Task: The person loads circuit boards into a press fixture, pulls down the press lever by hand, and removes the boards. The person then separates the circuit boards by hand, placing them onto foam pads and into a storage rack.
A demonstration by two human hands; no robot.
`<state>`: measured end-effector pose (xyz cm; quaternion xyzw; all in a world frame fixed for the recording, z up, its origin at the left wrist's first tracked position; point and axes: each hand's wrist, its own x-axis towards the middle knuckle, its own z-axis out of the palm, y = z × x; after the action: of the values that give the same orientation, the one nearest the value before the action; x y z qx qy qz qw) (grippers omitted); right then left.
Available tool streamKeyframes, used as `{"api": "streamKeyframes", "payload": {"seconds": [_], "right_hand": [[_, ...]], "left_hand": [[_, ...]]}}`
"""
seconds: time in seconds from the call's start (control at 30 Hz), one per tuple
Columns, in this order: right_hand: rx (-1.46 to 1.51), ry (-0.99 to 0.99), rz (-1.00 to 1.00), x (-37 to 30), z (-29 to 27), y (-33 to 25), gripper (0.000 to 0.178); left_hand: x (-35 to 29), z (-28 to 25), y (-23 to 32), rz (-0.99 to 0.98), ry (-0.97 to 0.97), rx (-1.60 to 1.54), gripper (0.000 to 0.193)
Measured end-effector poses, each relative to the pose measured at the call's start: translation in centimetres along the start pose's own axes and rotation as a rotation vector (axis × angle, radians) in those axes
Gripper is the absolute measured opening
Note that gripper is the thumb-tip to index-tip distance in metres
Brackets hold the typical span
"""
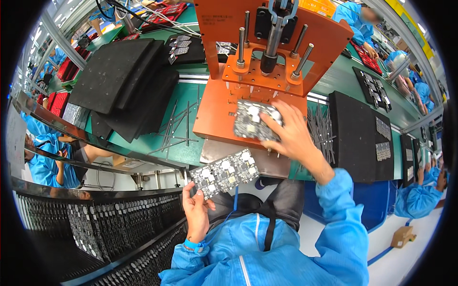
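My left hand [196, 209] grips one corner of a printed circuit board panel [228, 174], which is tilted above my lap with its component side showing. A second circuit board panel [249, 127], smeared by motion, is in my right hand [294, 131], fingers over its right side. That panel is at the front of an orange press fixture [210, 117]. Upright pins stand on the fixture's base behind it, below a raised plate [260, 78] with metal posts and a central plunger. Whether the second panel touches the base, I cannot tell.
Black foam sheets [107, 71] are stacked left of the fixture, near scattered thin dark strips [174, 126]. More strips [322, 131] and a black foam mat [353, 138] lie to the right. A rack [100, 224] of upright boards fills the lower left. Co-workers sit at both sides.
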<state>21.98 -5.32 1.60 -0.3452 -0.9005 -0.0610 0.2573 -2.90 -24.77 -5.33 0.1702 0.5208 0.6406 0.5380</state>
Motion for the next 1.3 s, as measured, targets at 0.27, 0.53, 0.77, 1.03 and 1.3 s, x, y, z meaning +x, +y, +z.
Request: {"api": "streamKeyframes", "payload": {"seconds": [0.27,0.53,0.77,1.03,1.3], "right_hand": [[0.008,-0.060,0.045,5.5,4.0,3.3,0.054],[0.109,-0.333,0.113,6.0,3.0,4.6,0.058],[0.142,-0.426,0.217,6.2,2.4,4.8,0.055],[0.030,-0.265,-0.061,5.8,3.5,1.4,0.063],[-0.259,0.178,-0.576,9.5,-5.7,-2.4,0.036]], "left_hand": [[-1.7,-0.5,-1.0,-0.014,0.069,-0.041,0.031],[-2.1,-1.4,-1.0,-0.004,0.078,-0.041,0.032],[-2.3,-1.6,-1.1,-0.008,0.080,-0.043,0.032],[-1.6,-0.7,-1.7,-0.073,-0.018,-0.022,0.032],[-1.1,-1.5,-2.1,-0.176,-0.070,0.023,0.028]]}}
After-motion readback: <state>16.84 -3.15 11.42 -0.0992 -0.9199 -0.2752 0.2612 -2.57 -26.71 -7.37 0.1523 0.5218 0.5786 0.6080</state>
